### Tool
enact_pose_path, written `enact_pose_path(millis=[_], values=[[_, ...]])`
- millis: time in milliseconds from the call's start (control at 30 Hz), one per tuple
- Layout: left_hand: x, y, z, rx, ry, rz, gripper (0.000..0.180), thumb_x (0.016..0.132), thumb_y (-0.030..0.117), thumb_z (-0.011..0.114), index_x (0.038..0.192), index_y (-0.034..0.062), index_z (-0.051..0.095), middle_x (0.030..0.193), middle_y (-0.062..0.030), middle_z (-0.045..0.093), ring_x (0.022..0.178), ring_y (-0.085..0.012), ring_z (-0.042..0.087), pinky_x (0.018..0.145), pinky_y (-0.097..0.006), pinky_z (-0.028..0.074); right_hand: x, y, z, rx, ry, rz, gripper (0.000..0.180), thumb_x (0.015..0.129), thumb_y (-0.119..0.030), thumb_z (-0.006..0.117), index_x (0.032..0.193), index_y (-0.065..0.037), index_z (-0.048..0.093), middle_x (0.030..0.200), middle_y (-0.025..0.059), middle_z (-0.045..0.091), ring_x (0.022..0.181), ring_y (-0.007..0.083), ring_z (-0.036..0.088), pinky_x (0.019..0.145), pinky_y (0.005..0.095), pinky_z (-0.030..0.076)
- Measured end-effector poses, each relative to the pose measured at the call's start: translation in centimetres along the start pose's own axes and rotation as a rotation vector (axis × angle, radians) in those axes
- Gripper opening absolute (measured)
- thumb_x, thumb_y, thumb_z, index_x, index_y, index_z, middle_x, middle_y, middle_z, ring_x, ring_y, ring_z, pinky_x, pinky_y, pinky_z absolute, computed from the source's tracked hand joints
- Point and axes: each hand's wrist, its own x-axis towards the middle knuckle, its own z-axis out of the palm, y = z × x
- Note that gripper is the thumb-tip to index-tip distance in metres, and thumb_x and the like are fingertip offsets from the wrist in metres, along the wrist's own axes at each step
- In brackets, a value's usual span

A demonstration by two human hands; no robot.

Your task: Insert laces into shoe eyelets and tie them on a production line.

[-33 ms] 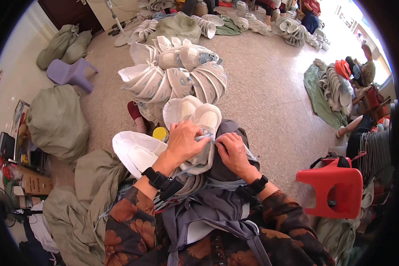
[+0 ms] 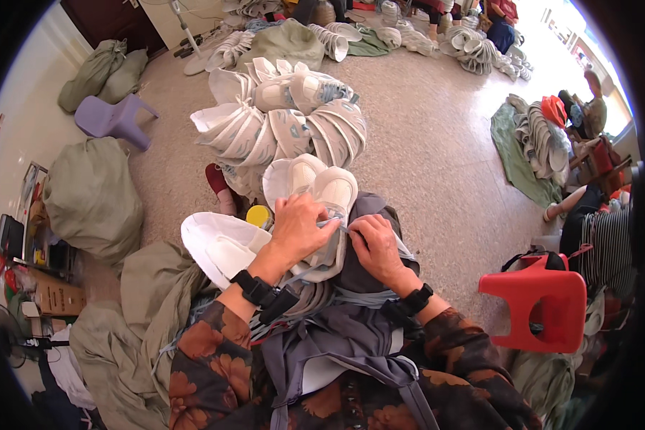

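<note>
My left hand (image 2: pixel 299 228) and my right hand (image 2: pixel 377 245) meet over a cream shoe upper (image 2: pixel 335 190) on my lap. A thin light-blue shoelace (image 2: pixel 341 225) runs between my fingertips, and both hands are closed in a pinch on it. My left fingers cover part of the upper's lacing area. Close behind the left fingers is a second pale toe (image 2: pixel 307 174). A white upper (image 2: pixel 226 244) with its inside showing lies left of my left wrist. More uppers are stacked beneath my forearms, partly hidden by grey cloth (image 2: pixel 322 337).
Ahead stands a large ring-shaped pile of shoe uppers (image 2: pixel 287 129). A yellow round lid (image 2: pixel 259 216) is just left of my hands. Green sacks (image 2: pixel 93 197) and a purple stool (image 2: pixel 115 118) stand left, a red stool (image 2: pixel 537 301) right. Other people sit among piles farther off.
</note>
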Motion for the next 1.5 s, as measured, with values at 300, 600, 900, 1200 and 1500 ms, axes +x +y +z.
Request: enact_pose_path(millis=[300, 600, 900, 1200, 1500], values=[[1.0, -0.1, 1.4, 0.188, 0.053, 0.130, 0.010, 0.082, 0.019, 0.071, 0.076, 0.0111, 0.070, 0.085, -0.0065, 0.062, 0.093, -0.0263, 0.060, 0.092, -0.046, 0.035, -0.3, 0.1, 0.2, 0.026, 0.066, -0.022, 0.009, 0.086, -0.004, 0.067, 0.095, -0.004, 0.065, 0.096, 0.0091, 0.066, 0.093, 0.0299, 0.061, 0.082, 0.0406, 0.045], [1.0, 0.2, 1.4, 0.272, 0.053, 0.201, 0.007, 0.083, 0.017, 0.070, 0.083, 0.0101, 0.071, 0.089, -0.0085, 0.064, 0.099, -0.0280, 0.060, 0.103, -0.054, 0.035, 0.3, 0.4, 0.1, 0.065, 0.084, 0.035, 0.009, 0.086, -0.003, 0.065, 0.095, -0.004, 0.065, 0.092, 0.0094, 0.066, 0.090, 0.0305, 0.061, 0.081, 0.0403, 0.045], [2.2, -0.1, 1.0, 0.614, -0.055, 0.456, 0.006, 0.083, 0.016, 0.068, 0.086, 0.0107, 0.069, 0.083, -0.0079, 0.067, 0.086, -0.0256, 0.067, 0.104, -0.051, 0.040, 0.0, 0.5, 0.6, 0.040, 0.083, 0.029, 0.010, 0.086, -0.004, 0.064, 0.096, -0.005, 0.065, 0.089, 0.0092, 0.064, 0.089, 0.0301, 0.060, 0.080, 0.0405, 0.044], [2.6, -0.3, 0.1, 0.705, -0.010, 0.629, 0.007, 0.082, 0.011, 0.063, 0.087, 0.0103, 0.066, 0.082, -0.0073, 0.063, 0.085, -0.0258, 0.066, 0.101, -0.051, 0.043, 0.5, 0.6, 0.2, 0.081, 0.092, 0.050, 0.008, 0.088, -0.004, 0.063, 0.095, -0.005, 0.066, 0.087, 0.0109, 0.064, 0.085, 0.0316, 0.061, 0.078, 0.0412, 0.045], [1.8, -1.5, 0.4, 0.539, 0.088, 0.514, 0.010, 0.083, 0.011, 0.064, 0.093, 0.0094, 0.065, 0.090, -0.0070, 0.062, 0.091, -0.0262, 0.064, 0.104, -0.050, 0.042, 3.3, 1.1, 0.4, 0.369, -0.005, 0.232, 0.013, 0.092, -0.007, 0.061, 0.100, -0.001, 0.070, 0.088, 0.0172, 0.067, 0.079, 0.0318, 0.067, 0.071, 0.0398, 0.052]])
